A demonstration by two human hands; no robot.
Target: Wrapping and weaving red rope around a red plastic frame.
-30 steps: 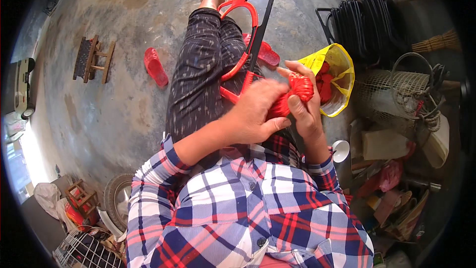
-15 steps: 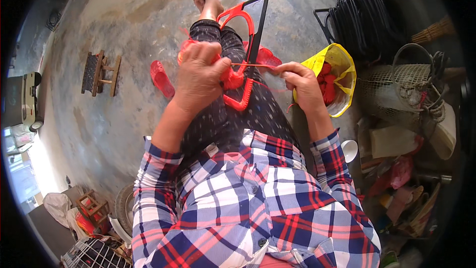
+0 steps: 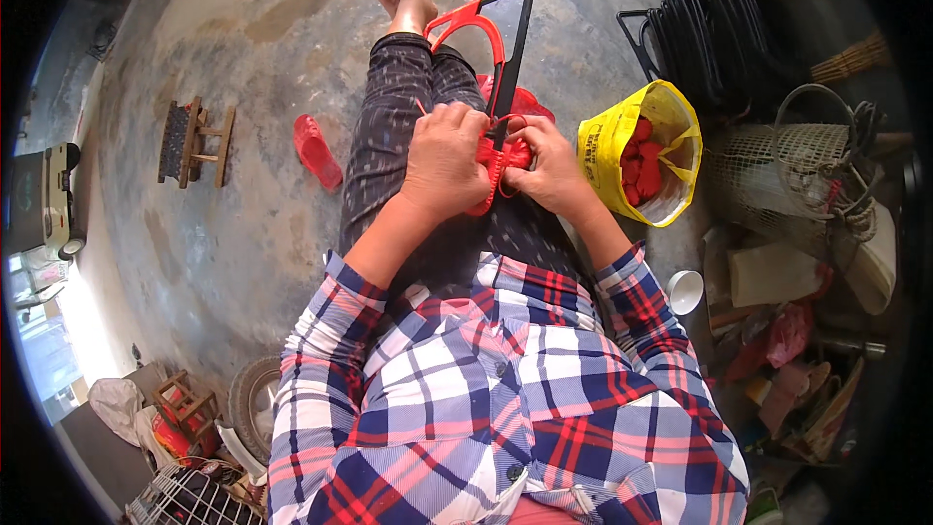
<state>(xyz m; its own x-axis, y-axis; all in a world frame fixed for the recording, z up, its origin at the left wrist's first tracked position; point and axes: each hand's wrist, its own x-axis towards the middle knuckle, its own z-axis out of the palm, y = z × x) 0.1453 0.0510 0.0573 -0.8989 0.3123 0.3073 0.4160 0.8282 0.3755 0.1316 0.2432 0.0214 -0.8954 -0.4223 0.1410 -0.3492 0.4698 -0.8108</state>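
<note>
A black frame (image 3: pixel 515 44), partly wrapped in red cord, lies tilted across my lap. A red curved band (image 3: pixel 483 29) bends inside its far end. My left hand (image 3: pixel 445 157) is closed at the frame's left side, its thumb against the red-wrapped edge; its fingertips are partly hidden. Close by on the right, my right hand (image 3: pixel 552 165) pinches a bunched part of red cord (image 3: pixel 517 153) against the frame. A thin loop of cord shows between the two hands. My legs, in dark patterned trousers (image 3: pixel 384 126), stretch out under the frame.
To the right stands a yellow bag (image 3: pixel 604 151) holding red bundles (image 3: pixel 641 160). Behind it are stacked black frames (image 3: pixel 700 34) and a wire mesh basket (image 3: pixel 768 160). A white cup (image 3: pixel 685 292) sits nearby. A red slipper (image 3: pixel 317 153) and small wooden stool (image 3: pixel 199 146) are left.
My right hand has moved left to the frame, and the cord that was stretched between my hands is drawn in. My left hand has shifted right and nearer, onto the frame.
</note>
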